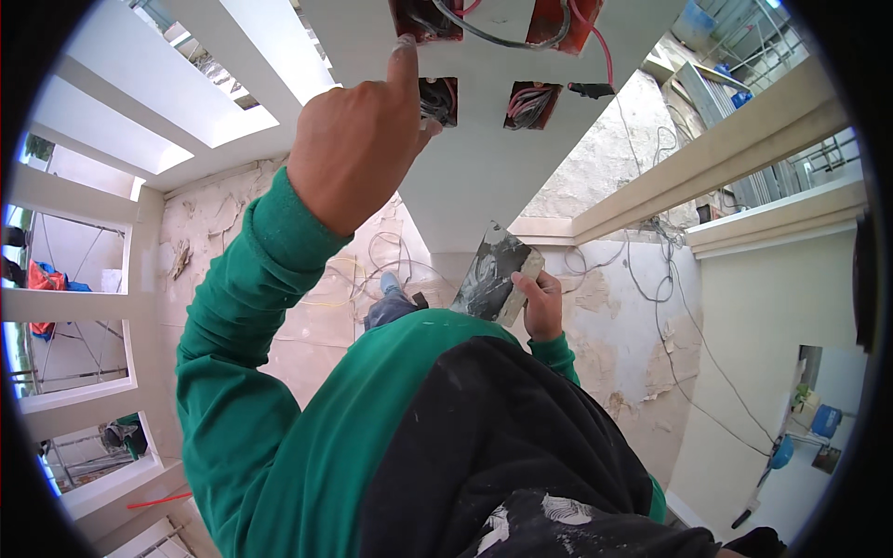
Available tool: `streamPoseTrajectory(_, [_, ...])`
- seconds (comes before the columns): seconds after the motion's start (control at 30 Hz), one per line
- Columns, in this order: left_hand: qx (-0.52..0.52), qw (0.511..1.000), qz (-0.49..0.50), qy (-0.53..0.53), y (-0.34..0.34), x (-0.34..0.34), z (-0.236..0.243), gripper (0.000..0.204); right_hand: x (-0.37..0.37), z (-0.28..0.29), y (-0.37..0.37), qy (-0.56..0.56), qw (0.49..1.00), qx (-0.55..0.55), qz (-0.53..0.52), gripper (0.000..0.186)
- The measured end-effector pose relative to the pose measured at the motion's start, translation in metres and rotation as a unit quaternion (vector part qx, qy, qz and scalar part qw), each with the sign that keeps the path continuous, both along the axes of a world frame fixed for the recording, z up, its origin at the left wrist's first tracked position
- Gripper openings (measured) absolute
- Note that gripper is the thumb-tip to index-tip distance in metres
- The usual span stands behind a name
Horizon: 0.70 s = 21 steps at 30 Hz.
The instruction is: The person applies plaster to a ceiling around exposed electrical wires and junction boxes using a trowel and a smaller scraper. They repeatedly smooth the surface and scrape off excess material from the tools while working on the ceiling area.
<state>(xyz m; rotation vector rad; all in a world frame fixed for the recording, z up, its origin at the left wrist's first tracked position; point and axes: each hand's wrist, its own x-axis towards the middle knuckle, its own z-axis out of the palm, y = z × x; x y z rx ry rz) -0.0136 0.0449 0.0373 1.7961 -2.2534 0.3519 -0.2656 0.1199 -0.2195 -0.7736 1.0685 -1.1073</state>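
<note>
The right hand [542,307] grips a broad plastering blade [491,274] at the centre of the frame, its dark face smeared with pale plaster, its holding edge whitish; the left hand [358,149], upper centre-left, points its index finger at the upper-left socket box [425,23], though whether its curled fingers hold anything cannot be told; its thumb overlaps the lower-left socket box [440,102]; a grey cable [519,45] loops across the top; loose cords [656,296] trail over the floor, centre-right.

A rectangular putty blade [488,270], dark and smeared with whitish plaster, tilts in the right hand [541,299]; a red, wire-filled electrical box [439,28] sits recessed by the left hand's [358,139] index fingertip.
</note>
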Motion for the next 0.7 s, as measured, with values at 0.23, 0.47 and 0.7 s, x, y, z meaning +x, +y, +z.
streamPoseTrajectory(0.23, [0.095,0.975,-0.120,0.160,0.034,-0.003,0.014,0.032,-0.007,0.017,0.003,0.030,0.999,-0.045,0.006,0.011])
streamPoseTrajectory(0.47, [0.229,0.765,-0.110,0.591,0.070,-0.003,-0.076,0.063,0.034,0.136,-0.022,0.092,0.939,-0.288,0.165,0.014])
streamPoseTrajectory(0.7, [0.093,0.581,-0.105,0.802,0.065,0.028,-0.083,0.029,0.064,0.164,-0.036,0.141,0.930,-0.295,0.166,0.022])
